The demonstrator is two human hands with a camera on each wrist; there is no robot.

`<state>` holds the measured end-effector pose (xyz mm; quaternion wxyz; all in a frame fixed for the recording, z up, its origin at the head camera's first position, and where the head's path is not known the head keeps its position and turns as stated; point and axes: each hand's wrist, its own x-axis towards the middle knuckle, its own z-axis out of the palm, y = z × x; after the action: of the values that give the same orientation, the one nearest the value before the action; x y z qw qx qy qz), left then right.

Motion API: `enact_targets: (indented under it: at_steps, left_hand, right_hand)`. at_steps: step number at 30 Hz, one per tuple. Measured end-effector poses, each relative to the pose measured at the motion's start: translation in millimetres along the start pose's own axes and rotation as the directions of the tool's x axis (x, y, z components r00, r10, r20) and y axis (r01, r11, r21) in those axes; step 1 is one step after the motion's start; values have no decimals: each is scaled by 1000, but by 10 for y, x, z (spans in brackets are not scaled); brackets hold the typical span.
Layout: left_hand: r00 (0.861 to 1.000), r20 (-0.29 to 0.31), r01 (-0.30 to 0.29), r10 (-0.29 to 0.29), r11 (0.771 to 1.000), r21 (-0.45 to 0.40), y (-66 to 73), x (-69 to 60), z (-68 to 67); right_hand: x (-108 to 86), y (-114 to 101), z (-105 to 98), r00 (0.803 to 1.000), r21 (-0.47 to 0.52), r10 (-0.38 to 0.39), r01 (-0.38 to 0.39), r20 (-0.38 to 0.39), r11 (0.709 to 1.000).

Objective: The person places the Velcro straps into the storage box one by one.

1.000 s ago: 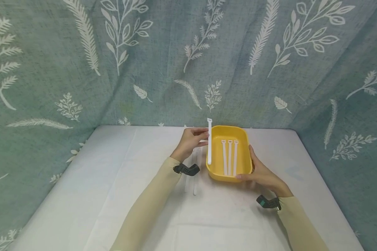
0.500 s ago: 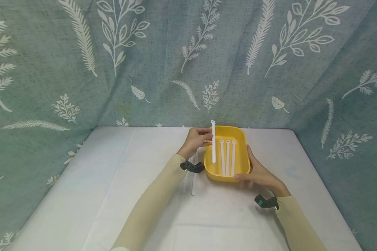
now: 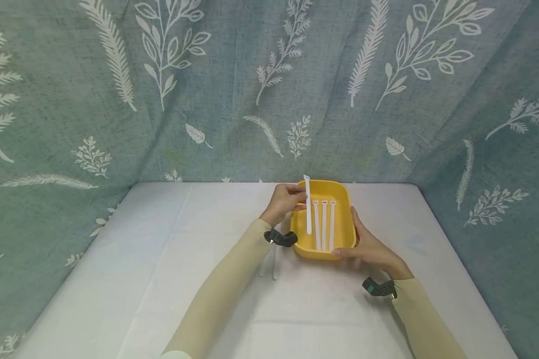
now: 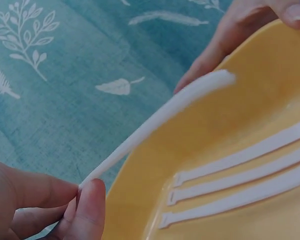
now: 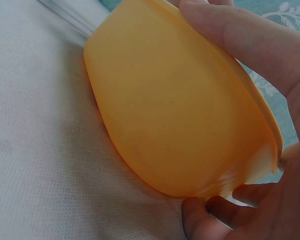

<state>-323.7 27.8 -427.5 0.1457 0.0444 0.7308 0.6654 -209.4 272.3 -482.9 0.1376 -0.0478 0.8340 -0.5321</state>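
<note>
In the head view my left hand (image 3: pixel 282 203) pinches a white slotted cable tie (image 3: pixel 308 212) between thumb and fingers. The tie stands raised over the left side of a yellow tray (image 3: pixel 347 219). In the left wrist view the held cable tie (image 4: pixel 150 120) slants across the tray's rim, its far end bent over the inside. Three more white cable ties (image 3: pixel 324 224) lie side by side in the tray, slotted heads toward the back. My right hand (image 3: pixel 372 249) grips the tray's near right corner, thumb on the rim and fingers beneath, as the right wrist view shows.
On the white tablecloth (image 3: pixel 197 279), two pale strips (image 3: pixel 275 264) lie left of the tray, partly hidden by my left wrist. A patterned blue-green curtain (image 3: pixel 233 124) rises behind the table and along both sides.
My left hand has moved right with the cable tie, bringing it from the tray's left rim to over the inside. The right hand keeps its hold on the tray.
</note>
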Motion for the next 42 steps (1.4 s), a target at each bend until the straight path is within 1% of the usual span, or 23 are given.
enact_targets:
  at_steps: [6, 11, 17, 25, 30, 38, 42]
  left_hand:
    - [1000, 3, -1, 1, 1000, 3, -14, -21, 28]
    - [1000, 0, 18, -18, 1000, 19, -34, -20, 58]
    - [1000, 1, 19, -19, 998, 54, -56, -20, 90]
    - [1000, -5, 19, -19, 994, 112, -21, -57, 135]
    - [999, -3, 39, -39, 993, 109, 0, -71, 167]
    - [999, 15, 37, -39, 993, 110, -11, -25, 252]
    - [999, 20, 36, -38, 994, 99, -7, 14, 301]
  right_hand:
    - [4, 4, 5, 1000, -4, 3, -3, 2, 1000]
    - [2, 10, 9, 1000, 3, -2, 2, 0, 1000]
    - [-3, 24, 6, 1000, -5, 3, -3, 2, 1000]
    - [-10, 3, 3, 1000, -20, 21, -21, 0, 1000]
    - [-3, 0, -3, 1000, -19, 22, -22, 2, 1000]
    - [5, 7, -1, 1000, -1, 3, -3, 2, 1000]
    - [7, 17, -3, 1000, -5, 7, -7, 2, 1000]
